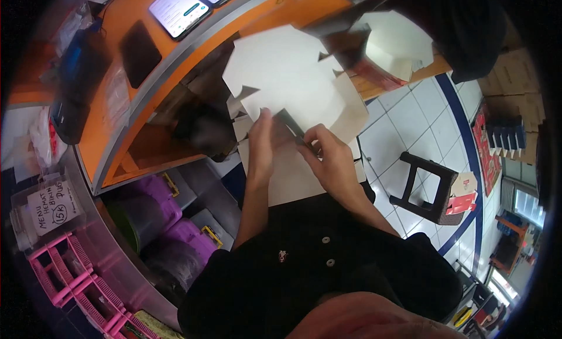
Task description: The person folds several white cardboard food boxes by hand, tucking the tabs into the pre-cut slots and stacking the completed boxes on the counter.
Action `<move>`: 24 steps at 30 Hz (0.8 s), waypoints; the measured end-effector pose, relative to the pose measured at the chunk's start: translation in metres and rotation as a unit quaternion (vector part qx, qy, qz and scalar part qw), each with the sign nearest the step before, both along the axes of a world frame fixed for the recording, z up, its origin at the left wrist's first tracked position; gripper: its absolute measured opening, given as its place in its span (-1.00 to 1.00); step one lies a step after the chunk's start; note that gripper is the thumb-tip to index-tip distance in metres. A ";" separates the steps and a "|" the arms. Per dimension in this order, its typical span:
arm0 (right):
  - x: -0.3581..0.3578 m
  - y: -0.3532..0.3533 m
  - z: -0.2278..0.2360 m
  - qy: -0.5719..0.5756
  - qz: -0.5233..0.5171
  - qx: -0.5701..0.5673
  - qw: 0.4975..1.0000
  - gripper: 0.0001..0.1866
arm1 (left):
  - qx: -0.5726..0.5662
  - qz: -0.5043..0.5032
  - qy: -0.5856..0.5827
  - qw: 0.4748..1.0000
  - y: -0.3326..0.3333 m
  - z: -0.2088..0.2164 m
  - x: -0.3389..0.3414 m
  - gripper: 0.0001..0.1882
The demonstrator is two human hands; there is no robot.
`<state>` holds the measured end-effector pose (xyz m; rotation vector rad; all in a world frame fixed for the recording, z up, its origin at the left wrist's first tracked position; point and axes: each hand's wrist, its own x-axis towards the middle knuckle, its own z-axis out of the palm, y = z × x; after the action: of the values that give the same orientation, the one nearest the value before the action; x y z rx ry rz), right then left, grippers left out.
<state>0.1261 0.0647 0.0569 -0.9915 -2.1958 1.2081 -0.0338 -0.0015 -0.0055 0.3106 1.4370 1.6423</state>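
Note:
A partly folded white cardboard food box (281,69), with slots cut in its edges, lies in front of me above my lap. My left hand (261,143) is closed on its near left edge, the fingertips at a slot. With thumb and fingers, my right hand (332,157) pinches a narrow flap along the near side. A gap shows between that flap and the panel. Below the hands, a flat beige-grey cardboard piece (287,181) rests on my lap. Part of the box's underside is hidden.
An orange counter (126,17) at the left carries a lit phone (178,11) and a dark one (140,53). Another white box (398,43) stands beside a person in black (451,23). A brown stool (424,189), purple-lidded bins (155,204) and a pink basket (76,269) surround me.

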 end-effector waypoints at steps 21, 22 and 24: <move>-0.016 -0.004 -0.058 -0.034 0.046 -0.077 0.995 -0.74 | -0.061 0.110 0.131 0.983 -0.015 -0.013 0.034 -0.62; -0.016 -0.004 -0.059 0.000 0.045 -0.057 0.997 -0.70 | -0.047 0.107 0.148 0.982 -0.014 -0.016 0.037 -0.63; -0.019 -0.007 -0.064 0.014 0.045 -0.065 0.997 -0.67 | -0.034 0.109 0.197 0.974 -0.015 -0.018 0.042 -0.65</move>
<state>0.1073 0.0581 -0.0068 -0.9283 -2.1839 1.4133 0.0084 -0.0166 -0.0236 0.4741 1.8772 1.7687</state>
